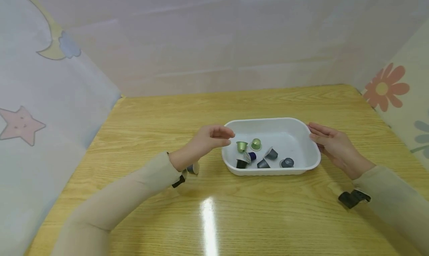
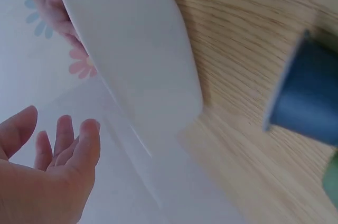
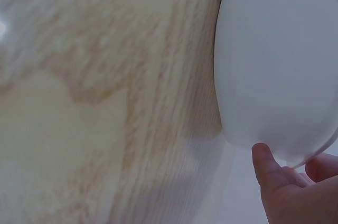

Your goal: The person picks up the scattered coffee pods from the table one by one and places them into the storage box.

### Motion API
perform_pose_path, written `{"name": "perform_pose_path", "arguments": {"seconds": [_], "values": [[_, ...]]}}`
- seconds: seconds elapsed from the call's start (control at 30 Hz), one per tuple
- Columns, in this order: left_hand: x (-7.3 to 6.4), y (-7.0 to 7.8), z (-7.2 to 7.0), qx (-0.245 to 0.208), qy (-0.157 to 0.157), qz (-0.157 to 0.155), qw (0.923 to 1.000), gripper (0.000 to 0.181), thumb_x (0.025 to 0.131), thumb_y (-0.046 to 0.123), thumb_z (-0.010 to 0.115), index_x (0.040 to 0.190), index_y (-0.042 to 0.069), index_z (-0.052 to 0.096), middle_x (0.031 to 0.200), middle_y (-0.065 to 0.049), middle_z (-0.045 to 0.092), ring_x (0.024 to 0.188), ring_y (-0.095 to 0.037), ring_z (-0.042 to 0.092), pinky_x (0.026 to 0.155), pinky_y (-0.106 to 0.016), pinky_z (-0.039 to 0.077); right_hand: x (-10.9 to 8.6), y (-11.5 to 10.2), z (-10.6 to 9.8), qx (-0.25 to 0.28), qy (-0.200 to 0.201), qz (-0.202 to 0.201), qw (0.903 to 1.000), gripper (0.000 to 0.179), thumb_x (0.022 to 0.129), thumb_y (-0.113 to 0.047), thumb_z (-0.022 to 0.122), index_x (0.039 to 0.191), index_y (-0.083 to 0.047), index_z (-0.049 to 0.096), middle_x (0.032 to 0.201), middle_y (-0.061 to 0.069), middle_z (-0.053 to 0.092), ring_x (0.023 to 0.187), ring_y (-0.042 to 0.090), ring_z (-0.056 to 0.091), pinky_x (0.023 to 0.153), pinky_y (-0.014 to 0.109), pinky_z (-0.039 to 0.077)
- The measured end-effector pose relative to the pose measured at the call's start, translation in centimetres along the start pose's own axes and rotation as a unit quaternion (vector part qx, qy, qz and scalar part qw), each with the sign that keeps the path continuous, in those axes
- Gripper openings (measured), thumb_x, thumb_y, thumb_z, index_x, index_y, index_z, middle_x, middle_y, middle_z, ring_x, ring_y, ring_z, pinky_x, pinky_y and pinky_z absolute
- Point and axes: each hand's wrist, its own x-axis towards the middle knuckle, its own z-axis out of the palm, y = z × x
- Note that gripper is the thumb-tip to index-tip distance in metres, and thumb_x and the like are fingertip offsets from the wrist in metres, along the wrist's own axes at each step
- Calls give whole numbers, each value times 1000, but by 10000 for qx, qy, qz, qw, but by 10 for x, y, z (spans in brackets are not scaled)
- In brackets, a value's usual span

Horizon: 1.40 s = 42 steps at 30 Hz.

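A white oblong tray [image 1: 303, 148] sits on the table with several coffee capsules in it. Two are green, one of them this capsule [image 1: 242, 147]; the others are grey, black and dark purple, such as the grey capsule [image 1: 287, 162]. My left hand [image 1: 212, 137] hovers by the tray's left end, fingers loosely bent and holding nothing. At the right end, my right hand [image 1: 335, 148] touches the outer wall and rim with mostly straight fingers. Close to the left wrist, a blue-grey capsule [image 2: 306, 94] and a green capsule [image 2: 331, 179] show, partly cut off.
The wooden table [image 1: 151, 122] has pale walls at the back and both sides, with a star [image 1: 21, 125] on the left and a flower [image 1: 385, 88] on the right. Light glares off the table's front. A dark wrist device [image 1: 353, 199] hangs under the right sleeve.
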Motion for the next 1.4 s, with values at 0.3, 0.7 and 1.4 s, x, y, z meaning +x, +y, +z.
{"name": "perform_pose_path", "arguments": {"seconds": [0.3,0.7,1.4], "values": [[-15,-18,-21,241,288,15,9993,31,94,4,63,123,-4,59,127,-21,60,122,-32,54,99,-37,47,-2,1,-2,34,-18,-36,10000,74,96,-23,62,154,-4,19,154,9,22,86,-17,58,75,11,51],[-32,-29,-37,209,594,-237,9977,34,96,6,61,129,-3,55,131,-19,58,125,-32,51,103,-41,44,-2,3,-4,429,-172,-163,9988,79,94,-21,66,153,0,17,97,-28,64,88,-12,61,74,14,53],[-48,-49,-51,583,791,-285,9947,40,96,5,60,133,-7,50,135,-20,54,132,-34,44,106,-44,41,-2,3,-3,-93,-8,-41,9999,73,97,-25,60,154,-5,19,155,10,21,87,-17,57,76,12,51]]}}
